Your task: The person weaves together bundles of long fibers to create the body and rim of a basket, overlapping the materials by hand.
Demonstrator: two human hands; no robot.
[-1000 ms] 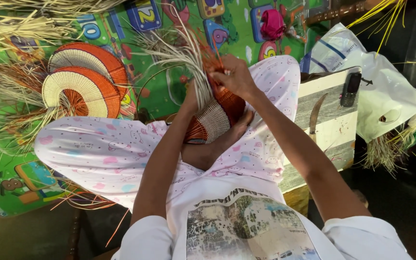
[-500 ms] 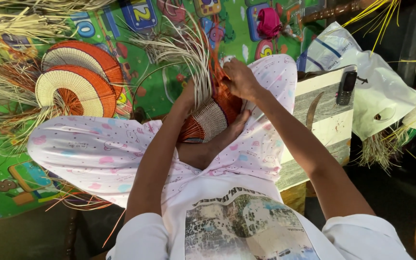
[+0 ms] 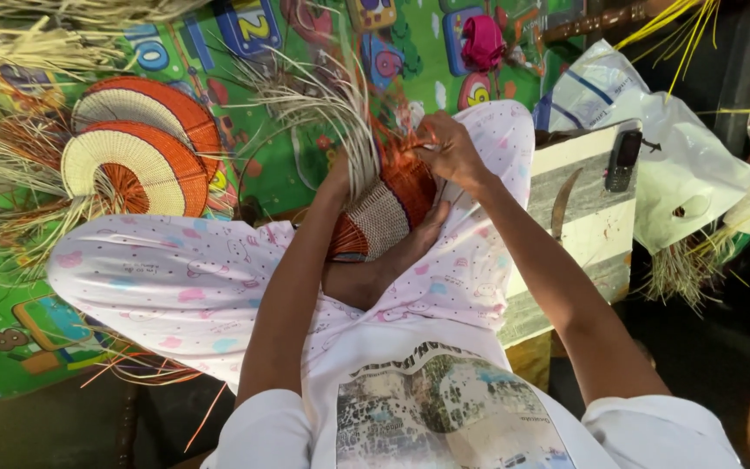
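A half-woven fan (image 3: 385,211) of orange and cream straw rests on my lap against my bare foot (image 3: 423,236). Long loose cream strands (image 3: 332,108) spray out from its top toward the mat. My left hand (image 3: 338,170) grips the fan's left edge, mostly hidden behind the strands. My right hand (image 3: 449,149) pinches orange strands at the fan's upper right edge. I sit cross-legged in pale patterned trousers (image 3: 175,278).
Two finished orange-and-cream fans (image 3: 136,143) lie on the green play mat (image 3: 19,330) at left, beside piles of straw (image 3: 10,52). A white wooden board (image 3: 579,221) at right carries a dark phone (image 3: 624,161) and a curved blade (image 3: 563,204). White plastic bags (image 3: 679,156) lie beyond it.
The view has drifted slightly. My right hand keeps working the strands at the fan's top edge; the left hand stays on the fan. Little else differs.
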